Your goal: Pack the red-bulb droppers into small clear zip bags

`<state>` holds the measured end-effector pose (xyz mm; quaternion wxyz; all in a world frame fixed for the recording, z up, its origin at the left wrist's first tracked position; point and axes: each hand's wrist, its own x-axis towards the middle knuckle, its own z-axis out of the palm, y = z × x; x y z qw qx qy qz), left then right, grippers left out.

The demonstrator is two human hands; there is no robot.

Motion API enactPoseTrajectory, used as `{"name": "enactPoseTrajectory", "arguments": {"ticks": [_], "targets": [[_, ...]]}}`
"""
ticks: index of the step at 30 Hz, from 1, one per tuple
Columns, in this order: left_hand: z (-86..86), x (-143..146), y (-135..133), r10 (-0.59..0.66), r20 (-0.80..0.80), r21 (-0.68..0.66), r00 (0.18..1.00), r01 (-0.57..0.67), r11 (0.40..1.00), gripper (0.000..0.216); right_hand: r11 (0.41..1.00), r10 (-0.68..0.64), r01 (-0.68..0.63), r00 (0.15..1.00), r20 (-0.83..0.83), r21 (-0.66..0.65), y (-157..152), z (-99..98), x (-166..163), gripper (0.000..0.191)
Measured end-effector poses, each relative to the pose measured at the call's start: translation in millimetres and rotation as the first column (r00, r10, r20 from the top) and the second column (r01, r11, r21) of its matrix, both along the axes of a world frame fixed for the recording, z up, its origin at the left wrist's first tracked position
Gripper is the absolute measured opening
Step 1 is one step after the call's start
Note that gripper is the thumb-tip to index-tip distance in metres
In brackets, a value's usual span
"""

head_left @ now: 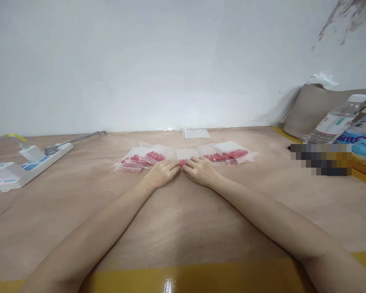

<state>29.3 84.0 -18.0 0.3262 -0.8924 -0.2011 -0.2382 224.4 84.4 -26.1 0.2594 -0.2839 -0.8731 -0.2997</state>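
Note:
Both hands meet at a small clear plastic bag (186, 153) with red pieces in it, in the middle of the table. My left hand (163, 173) has its fingers closed at the bag's near left edge. From the other side, my right hand (201, 171) has its curled fingers on the near right part. The fingertips partly cover the red contents, whose kind I cannot make out. Overlapping bags of similar red pieces (154, 156) lie fanned out beyond the left hand. Another fan of such bags (228, 155) spreads out to the right.
A flat white stack (196, 134) lies near the wall. On the left is a white power strip (33, 167) with plugged-in adapters and a grey cable. At the right stand a water bottle (335, 122) and a blue-and-purple package (362, 138), beside a pixelated dark object (321, 159).

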Motion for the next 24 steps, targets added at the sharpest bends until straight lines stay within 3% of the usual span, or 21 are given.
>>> {"name": "enactPoseTrajectory", "arguments": {"ticks": [10, 24], "targets": [[-1.5, 1, 2, -0.079, 0.027, 0.085, 0.997, 0.076, 0.993, 0.016, 0.999, 0.035, -0.037, 0.998, 0.049, 0.035, 2, -0.3, -4, 0.024], [0.3, -1, 0, -0.030, 0.058, -0.001, 0.998, 0.030, 1.000, 0.020, 0.999, 0.051, -0.051, 0.985, 0.163, -0.001, 2, 5.9, 7, 0.034]]}}
